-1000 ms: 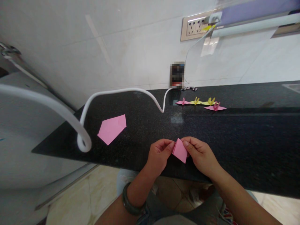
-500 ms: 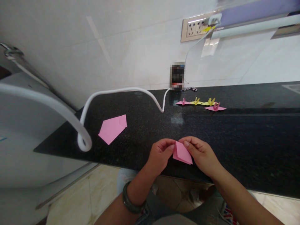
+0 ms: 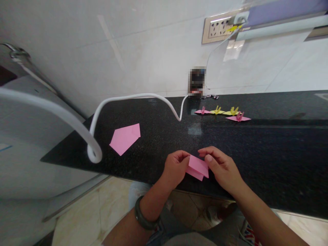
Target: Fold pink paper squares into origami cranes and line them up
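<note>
A folded piece of pink origami paper (image 3: 198, 164) is held near the counter's front edge, its layers slightly parted at the lower side. My left hand (image 3: 175, 169) pinches its left corner between thumb and fingers. At the paper's right edge is my right hand (image 3: 222, 167), its thumb and fingers apart; the thumb lies close to the edge, and whether it touches I cannot tell. Farther left, another pink paper sheet (image 3: 125, 138) with folded corners lies flat on the dark stone counter (image 3: 159, 136).
Toward the back stand small paper cranes, pink (image 3: 203, 111) and yellow (image 3: 217, 110), with another pink crane (image 3: 238, 118) in front. A white cable (image 3: 143, 95) loops over the counter's left part. A pixelated device (image 3: 196, 82) leans on the wall below a socket panel (image 3: 217, 29).
My right thumb and fingers have spread away from the folded paper. The paper has turned slightly, and its lower layer shows more. My left hand keeps its pinch. The view has shifted a little.
</note>
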Available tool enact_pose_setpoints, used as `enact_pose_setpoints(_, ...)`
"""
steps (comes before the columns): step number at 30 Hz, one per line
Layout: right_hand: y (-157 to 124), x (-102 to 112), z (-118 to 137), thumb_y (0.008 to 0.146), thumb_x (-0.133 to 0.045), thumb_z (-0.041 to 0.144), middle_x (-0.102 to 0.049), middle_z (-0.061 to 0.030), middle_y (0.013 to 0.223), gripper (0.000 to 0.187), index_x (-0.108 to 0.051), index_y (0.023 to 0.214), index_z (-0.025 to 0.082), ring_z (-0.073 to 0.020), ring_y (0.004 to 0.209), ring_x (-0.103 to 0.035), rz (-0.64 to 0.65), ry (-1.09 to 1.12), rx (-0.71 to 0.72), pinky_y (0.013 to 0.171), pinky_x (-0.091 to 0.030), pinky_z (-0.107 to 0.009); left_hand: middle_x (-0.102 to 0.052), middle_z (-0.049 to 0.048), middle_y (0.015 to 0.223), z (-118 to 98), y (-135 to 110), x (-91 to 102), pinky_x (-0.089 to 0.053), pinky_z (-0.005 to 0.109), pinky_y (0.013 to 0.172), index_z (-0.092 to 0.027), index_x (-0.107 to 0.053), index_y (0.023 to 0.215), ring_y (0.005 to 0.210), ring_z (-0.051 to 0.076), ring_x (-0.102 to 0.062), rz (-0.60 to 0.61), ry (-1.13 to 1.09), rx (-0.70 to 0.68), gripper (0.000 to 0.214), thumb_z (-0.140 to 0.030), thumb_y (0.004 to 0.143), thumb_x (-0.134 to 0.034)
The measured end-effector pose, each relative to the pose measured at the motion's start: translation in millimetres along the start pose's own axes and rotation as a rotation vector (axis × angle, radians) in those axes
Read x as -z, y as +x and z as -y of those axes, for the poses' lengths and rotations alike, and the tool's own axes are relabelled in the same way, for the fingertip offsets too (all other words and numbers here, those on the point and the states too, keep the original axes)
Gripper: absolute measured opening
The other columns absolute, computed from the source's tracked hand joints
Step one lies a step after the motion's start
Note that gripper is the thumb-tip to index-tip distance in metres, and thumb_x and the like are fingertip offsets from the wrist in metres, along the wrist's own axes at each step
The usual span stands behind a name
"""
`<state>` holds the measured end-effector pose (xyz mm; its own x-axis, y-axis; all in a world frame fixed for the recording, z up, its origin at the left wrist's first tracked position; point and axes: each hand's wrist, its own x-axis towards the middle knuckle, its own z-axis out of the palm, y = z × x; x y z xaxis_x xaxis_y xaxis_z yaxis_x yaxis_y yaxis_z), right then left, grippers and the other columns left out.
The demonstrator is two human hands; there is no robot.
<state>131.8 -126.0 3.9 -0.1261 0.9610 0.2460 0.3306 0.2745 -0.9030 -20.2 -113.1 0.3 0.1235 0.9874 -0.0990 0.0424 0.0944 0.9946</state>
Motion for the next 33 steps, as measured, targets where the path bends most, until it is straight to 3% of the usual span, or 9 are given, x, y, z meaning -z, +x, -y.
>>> enact_pose_setpoints(3, -3, 2, 7, 0.06, -0.062, 0.045, -0.051, -0.0108, 0.102, 0.055, -0.05, 0.107, 0.018, -0.0226, 0.089, -0.049, 0.014, -0.243, 0.231, 0.068, -0.044, -0.032, -0.049, -0.0016, 0.054, 0, 2, 0.1, -0.031, 0.018, 0.045, -0.013, -0.054, 0.059, 0.048, 0.007, -0.04, -0.041, 0.034, 0.005, 0.01, -0.018, 0.066, -0.049)
enact_pose_setpoints(4, -4, 2, 9, 0.059, -0.064, 0.043, -0.051, -0.0109, 0.103, 0.055, -0.051, 0.106, 0.019, -0.0239, 0.092, -0.048, 0.033, -0.326, 0.267, 0.072, -0.043, -0.034, -0.048, -0.0019, 0.053, -1, 2, 0.0, -0.03, 0.018, 0.044, -0.013, -0.054, 0.058, 0.048, 0.007, -0.039, -0.035, 0.046, 0.009, 0.01, -0.018, 0.065, -0.049)
enact_pose_setpoints(6, -5, 1, 11, 0.068, -0.057, 0.036, -0.056, -0.0084, 0.093, 0.031, -0.057, 0.095, 0.02, -0.0222, 0.088, -0.05, 0.027, -0.419, 0.272, 0.074, -0.041, -0.035, -0.047, -0.0023, 0.051, -1, 2, -0.4, -0.028, 0.017, 0.042, -0.013, -0.053, 0.057, 0.046, 0.006, -0.037, 0.001, 0.059, 0.032, 0.011, -0.019, 0.065, -0.05)
enact_pose_setpoints(8, -5, -1, 9, 0.076, -0.048, 0.03, -0.059, -0.0055, 0.08, 0.017, -0.059, 0.086, 0.02, -0.0185, 0.075, -0.054, -0.024, -0.397, 0.18, 0.068, -0.042, -0.031, -0.047, -0.002, 0.051, -3, 2, -0.6, -0.028, 0.017, 0.042, -0.013, -0.054, 0.058, 0.046, 0.006, -0.038, 0.054, 0.038, 0.05, 0.011, -0.021, 0.065, -0.052)
enact_pose_setpoints(13, -2, -2, -1, 0.076, -0.047, 0.033, -0.058, -0.0016, 0.065, 0.019, -0.058, 0.08, 0.018, -0.014, 0.055, -0.051, -0.161, -0.183, -0.14, 0.049, -0.04, -0.024, -0.059, 0.0044, 0.07, -7, -1, 0.5, -0.037, 0.021, 0.055, -0.011, -0.061, 0.078, 0.058, 0.009, -0.048, 0.234, -0.101, 0.049, 0.019, -0.026, 0.067, -0.056)
enact_pose_setpoints(20, 1, -4, -5, 0.075, -0.049, 0.034, -0.058, -0.0014, 0.065, 0.02, -0.058, 0.079, 0.017, -0.0131, 0.056, -0.051, -0.106, -0.03, -0.182, 0.05, -0.041, -0.023, -0.059, 0.0039, 0.067, -4, 3, 3.6, -0.035, 0.02, 0.052, -0.012, -0.063, 0.076, 0.055, 0.009, -0.047, 0.193, -0.07, 0.049, 0.022, -0.031, 0.067, -0.057)
enact_pose_setpoints(24, 2, -1, -5, 0.074, -0.051, 0.031, -0.062, -0.0027, 0.073, 0.018, -0.058, 0.085, 0.018, -0.0147, 0.063, -0.055, -0.082, -0.089, -0.098, 0.055, -0.044, -0.025, -0.057, 0.0027, 0.063, -3, 6, 4.6, -0.033, 0.02, 0.049, -0.012, -0.062, 0.072, 0.052, 0.008, -0.044, 0.195, -0.089, 0.081, 0.02, -0.03, 0.066, -0.057)
enact_pose_setpoints(28, 4, 6, -6, 0.073, -0.052, 0.028, -0.063, -0.0039, 0.09, 0.021, -0.06, 0.092, 0.022, -0.0179, 0.079, -0.058, -0.064, -0.216, 0.064, 0.069, -0.046, -0.031, -0.057, 0.0029, 0.065, -4, 6, 7.1, -0.032, 0.02, 0.05, -0.012, -0.063, 0.074, 0.053, 0.008, -0.043, 0.212, -0.067, 0.081, 0.02, -0.03, 0.068, -0.055)
enact_pose_setpoints(33, 6, 13, -9, 0.076, -0.049, 0.021, -0.064, -0.0028, 0.091, 0.024, -0.06, 0.097, 0.024, -0.0171, 0.084, -0.057, 0.047, -0.332, 0.287, 0.075, -0.046, -0.033, -0.056, 0.0027, 0.064, -6, 7, 9.6, -0.031, 0.02, 0.049, -0.012, -0.062, 0.073, 0.053, 0.008, -0.042, 0.235, -0.028, 0.102, 0.02, -0.029, 0.07, -0.052)
